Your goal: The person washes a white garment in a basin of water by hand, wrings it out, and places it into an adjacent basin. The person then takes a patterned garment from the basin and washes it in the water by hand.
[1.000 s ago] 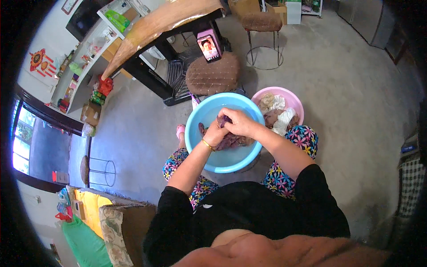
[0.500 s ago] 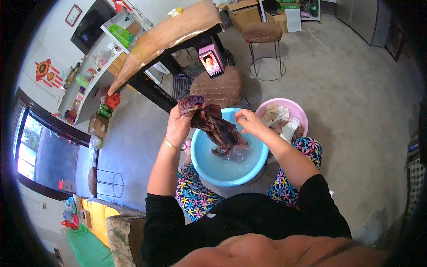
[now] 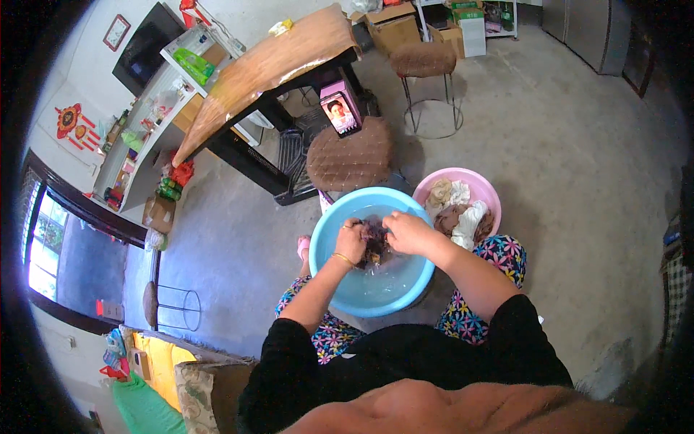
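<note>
A light-blue basin (image 3: pixel 376 311) with cloudy water stands on the floor between my knees. In it a dark purple-brown cloth (image 3: pixel 374 244), wet and bunched up, lies partly in the water. My left hand (image 3: pixel 350 241) grips the left side of this cloth, its fingers curled. On the other side my right hand (image 3: pixel 406 233) is closed on the cloth too, fingers bent inward. The two hands are close together, and the exact folds between them are hidden.
A pink basin (image 3: pixel 494 194) with white, beige and brown clothes (image 3: pixel 463 217) touches or nearly touches the blue one at right. Just beyond stands a brown padded stool (image 3: pixel 349 160) bearing a phone (image 3: pixel 341 116). Farther off are a wooden table (image 3: pixel 267 54) and another stool (image 3: pixel 423 61).
My left hand has lowered the cloth from above the basin's far left rim into the water. My right hand, open before, has come down and taken hold of the cloth.
</note>
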A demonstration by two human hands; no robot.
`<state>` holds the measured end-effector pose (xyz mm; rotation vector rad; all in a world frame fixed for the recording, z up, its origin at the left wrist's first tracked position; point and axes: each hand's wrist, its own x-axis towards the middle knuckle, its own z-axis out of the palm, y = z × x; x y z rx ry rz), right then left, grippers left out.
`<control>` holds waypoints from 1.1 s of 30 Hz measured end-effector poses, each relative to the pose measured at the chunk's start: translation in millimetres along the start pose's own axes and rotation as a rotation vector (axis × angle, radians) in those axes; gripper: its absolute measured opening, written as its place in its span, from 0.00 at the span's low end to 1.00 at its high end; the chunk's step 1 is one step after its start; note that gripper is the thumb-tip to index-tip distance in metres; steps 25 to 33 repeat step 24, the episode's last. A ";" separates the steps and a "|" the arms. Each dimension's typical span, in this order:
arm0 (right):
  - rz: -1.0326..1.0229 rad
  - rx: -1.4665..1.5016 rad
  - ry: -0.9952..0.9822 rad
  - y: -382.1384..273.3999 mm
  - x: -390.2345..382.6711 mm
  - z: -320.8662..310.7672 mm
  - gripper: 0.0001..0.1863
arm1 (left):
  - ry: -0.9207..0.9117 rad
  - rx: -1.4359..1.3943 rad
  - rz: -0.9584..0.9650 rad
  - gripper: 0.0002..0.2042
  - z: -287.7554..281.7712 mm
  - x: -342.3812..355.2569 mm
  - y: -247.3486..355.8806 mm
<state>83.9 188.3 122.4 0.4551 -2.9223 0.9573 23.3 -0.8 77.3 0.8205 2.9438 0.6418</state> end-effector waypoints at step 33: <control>0.020 -0.149 -0.445 -5.2 -8.9 20.1 0.13 | -0.146 0.637 0.099 0.33 116.3 12.1 -42.4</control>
